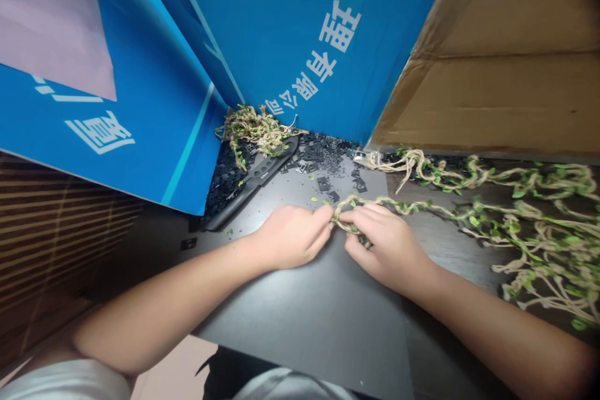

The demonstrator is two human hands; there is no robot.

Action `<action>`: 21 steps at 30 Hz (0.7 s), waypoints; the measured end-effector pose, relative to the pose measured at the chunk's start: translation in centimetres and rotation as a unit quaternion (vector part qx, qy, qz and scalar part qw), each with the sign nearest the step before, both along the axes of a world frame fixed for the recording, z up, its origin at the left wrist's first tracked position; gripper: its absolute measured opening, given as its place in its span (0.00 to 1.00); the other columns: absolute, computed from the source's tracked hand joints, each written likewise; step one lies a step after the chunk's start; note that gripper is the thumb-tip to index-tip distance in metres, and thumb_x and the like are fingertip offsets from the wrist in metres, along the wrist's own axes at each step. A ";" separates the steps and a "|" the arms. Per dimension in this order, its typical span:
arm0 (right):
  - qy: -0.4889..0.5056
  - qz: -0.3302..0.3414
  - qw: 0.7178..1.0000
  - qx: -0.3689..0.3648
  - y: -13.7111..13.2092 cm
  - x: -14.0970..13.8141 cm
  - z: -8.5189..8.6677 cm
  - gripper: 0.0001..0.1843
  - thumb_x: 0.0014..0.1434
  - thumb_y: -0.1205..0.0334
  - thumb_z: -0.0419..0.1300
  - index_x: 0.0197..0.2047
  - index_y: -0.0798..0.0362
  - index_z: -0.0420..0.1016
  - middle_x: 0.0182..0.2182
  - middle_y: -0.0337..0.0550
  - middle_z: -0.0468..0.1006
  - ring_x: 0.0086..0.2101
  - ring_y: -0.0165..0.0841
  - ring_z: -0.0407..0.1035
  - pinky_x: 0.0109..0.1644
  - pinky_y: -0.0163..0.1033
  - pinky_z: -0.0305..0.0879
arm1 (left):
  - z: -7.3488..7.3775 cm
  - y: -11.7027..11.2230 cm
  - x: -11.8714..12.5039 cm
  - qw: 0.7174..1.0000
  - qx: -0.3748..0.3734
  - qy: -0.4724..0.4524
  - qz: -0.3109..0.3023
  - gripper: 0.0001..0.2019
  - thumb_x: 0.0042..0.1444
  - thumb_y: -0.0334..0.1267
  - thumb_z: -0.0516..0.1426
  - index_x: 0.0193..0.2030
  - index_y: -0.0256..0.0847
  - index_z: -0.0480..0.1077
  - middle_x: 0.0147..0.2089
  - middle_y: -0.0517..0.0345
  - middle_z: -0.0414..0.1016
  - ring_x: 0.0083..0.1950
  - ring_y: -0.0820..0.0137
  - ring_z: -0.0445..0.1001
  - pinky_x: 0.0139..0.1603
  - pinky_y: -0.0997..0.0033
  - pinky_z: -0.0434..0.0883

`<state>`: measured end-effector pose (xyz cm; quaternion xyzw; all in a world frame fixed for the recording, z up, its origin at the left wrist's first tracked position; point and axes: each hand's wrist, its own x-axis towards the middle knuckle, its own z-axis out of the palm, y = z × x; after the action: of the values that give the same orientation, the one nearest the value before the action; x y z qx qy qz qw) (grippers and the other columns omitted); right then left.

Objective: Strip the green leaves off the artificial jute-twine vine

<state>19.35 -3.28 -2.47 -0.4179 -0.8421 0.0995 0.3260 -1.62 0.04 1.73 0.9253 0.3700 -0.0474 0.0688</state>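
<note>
A twine vine with small green leaves (407,205) runs from the right side of the table to my hands. My left hand (294,234) pinches its end, fingertips pressed together. Close beside it, my right hand (387,242) is closed on the same vine, which forms a small loop between the fingers. The exact grip is partly hidden by the fingers. Beyond my left hand lies a long black hair-straightener-like tool (255,181), resting slantwise among dark bits. A tangled heap of leafy twine (257,128) sits at its far end.
Several more leafy twine vines (539,234) spread over the right side. Small black plastic pieces (323,153) litter the back of the grey board (300,319). Blue panels with white characters (304,25) and a cardboard box (497,87) stand behind as walls.
</note>
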 end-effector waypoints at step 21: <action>0.022 0.021 0.999 -0.014 0.0 0.1 0.3 0.12 0.62 0.75 0.56 0.46 0.51 0.73 0.38 0.42 0.80 0.38 0.37 0.68 0.45 0.43 0.63 | 0.0 0.0 -0.1 1.000 -0.005 -0.005 0.004 0.14 0.73 0.44 0.42 0.48 0.41 0.63 0.28 0.57 0.77 0.27 0.61 0.77 0.27 0.68 0.66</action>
<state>19.45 -3.28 -2.19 -0.4021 -0.8420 0.1278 0.3361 -1.75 0.01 1.74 0.9237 0.3730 -0.0442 0.0750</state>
